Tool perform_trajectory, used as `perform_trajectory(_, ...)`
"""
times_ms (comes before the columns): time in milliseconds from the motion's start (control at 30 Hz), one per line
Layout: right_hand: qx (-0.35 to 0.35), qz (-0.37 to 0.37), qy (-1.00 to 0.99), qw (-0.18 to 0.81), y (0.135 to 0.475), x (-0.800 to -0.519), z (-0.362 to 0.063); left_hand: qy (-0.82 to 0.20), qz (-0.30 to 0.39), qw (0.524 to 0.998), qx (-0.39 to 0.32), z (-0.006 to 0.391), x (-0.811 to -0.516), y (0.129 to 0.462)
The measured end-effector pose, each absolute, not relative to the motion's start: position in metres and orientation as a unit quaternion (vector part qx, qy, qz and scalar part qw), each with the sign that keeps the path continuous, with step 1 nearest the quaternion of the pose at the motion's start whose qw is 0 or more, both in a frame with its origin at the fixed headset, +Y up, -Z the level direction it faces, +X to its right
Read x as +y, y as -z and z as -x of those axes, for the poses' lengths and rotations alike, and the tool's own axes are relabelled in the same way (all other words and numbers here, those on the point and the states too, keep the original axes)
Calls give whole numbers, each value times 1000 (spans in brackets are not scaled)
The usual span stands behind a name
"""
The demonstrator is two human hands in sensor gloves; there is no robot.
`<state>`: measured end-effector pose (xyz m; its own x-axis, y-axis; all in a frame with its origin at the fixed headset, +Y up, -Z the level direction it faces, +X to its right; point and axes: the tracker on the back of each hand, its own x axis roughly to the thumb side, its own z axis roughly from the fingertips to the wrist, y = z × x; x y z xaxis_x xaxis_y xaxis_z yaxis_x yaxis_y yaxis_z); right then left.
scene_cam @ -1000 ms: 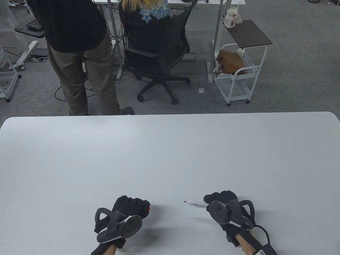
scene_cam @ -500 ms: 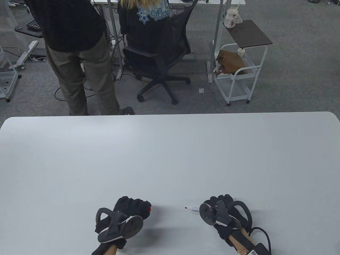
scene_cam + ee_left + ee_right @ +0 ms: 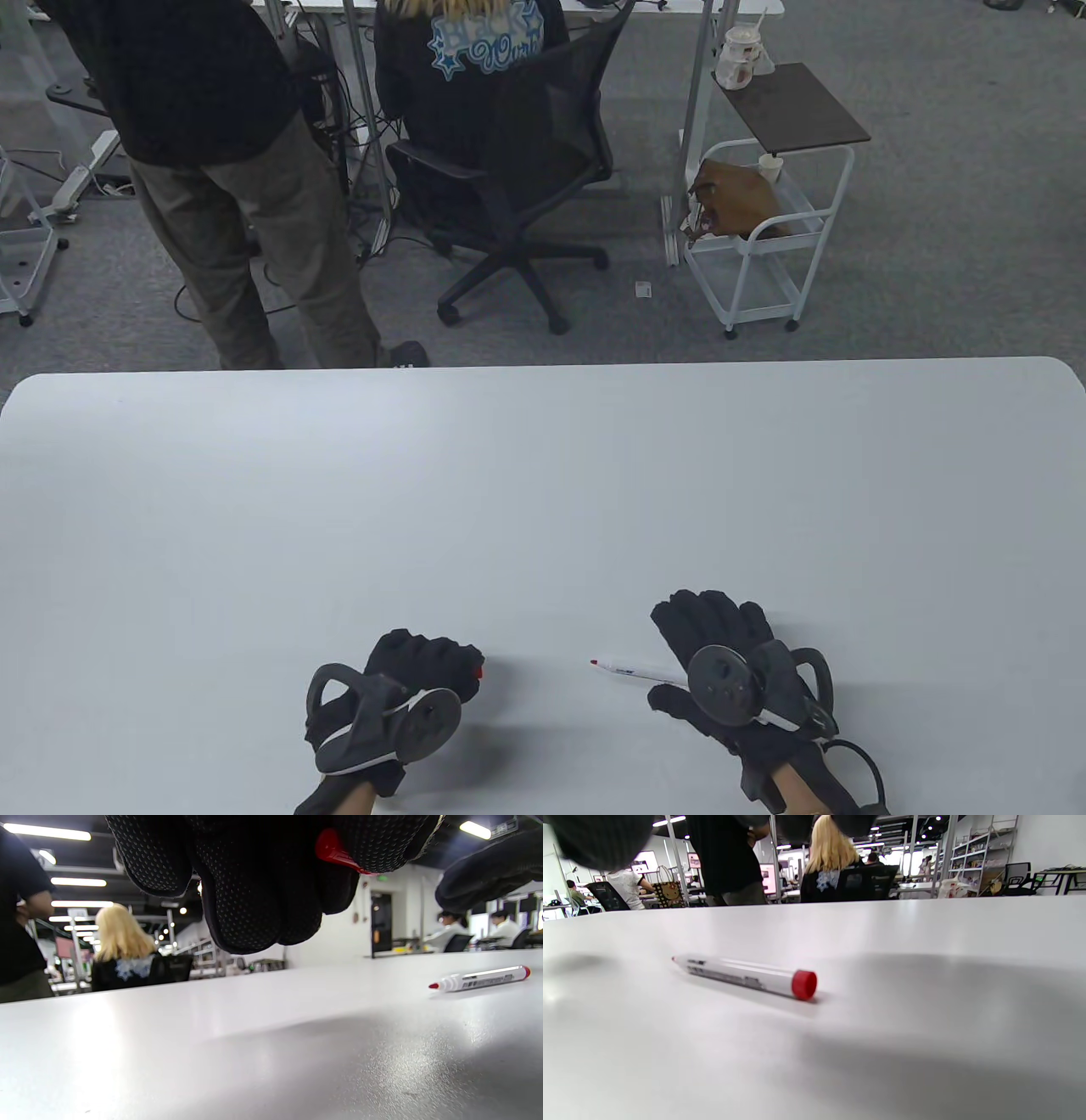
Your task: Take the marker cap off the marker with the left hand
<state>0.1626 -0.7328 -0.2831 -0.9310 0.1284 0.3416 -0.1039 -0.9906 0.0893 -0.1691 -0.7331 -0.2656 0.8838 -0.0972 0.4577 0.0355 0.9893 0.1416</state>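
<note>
The red cap (image 3: 335, 851) was already off the marker (image 3: 742, 976), held inside the curled fingers of the left hand (image 3: 407, 688), with only a bit of red showing past the glove in both the table view and the left wrist view. That closed fist near the table's (image 3: 543, 475) front edge looked like the way to keep the small cap from rolling off, so the task seemed all but done.

The marker lay flat on the table, apart from the left hand and to its right, its bare red tip pointing toward the fist. The right hand (image 3: 721, 671) hovered above the marker's back end with its fingers spread; the right wrist view showed the whole barrel free on the surface, no finger touching it. Probably the hand had set it there because the body was no longer needed. The cap was thus well clear of the tip it had covered.
</note>
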Motion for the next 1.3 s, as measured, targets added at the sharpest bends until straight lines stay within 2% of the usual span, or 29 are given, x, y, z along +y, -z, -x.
perform_trajectory(100,73,-166,-981,61,286,-737,-165,38,-63,969,-237,169,-733,266)
perform_trajectory(333,60,-170,-982,63,286,-740,-165,107,-61,971,-205,164,-741,270)
perform_trajectory(567,71,-177,-980,57,285,-745,-161,176,49,968,-175,161,-765,287)
perform_trajectory(1167,74,-176,-980,62,284,-744,-161,143,55,973,-174,162,-759,282)
perform_trajectory(1300,72,-174,-980,64,284,-744,-161,62,-6,980,-187,163,-738,270)
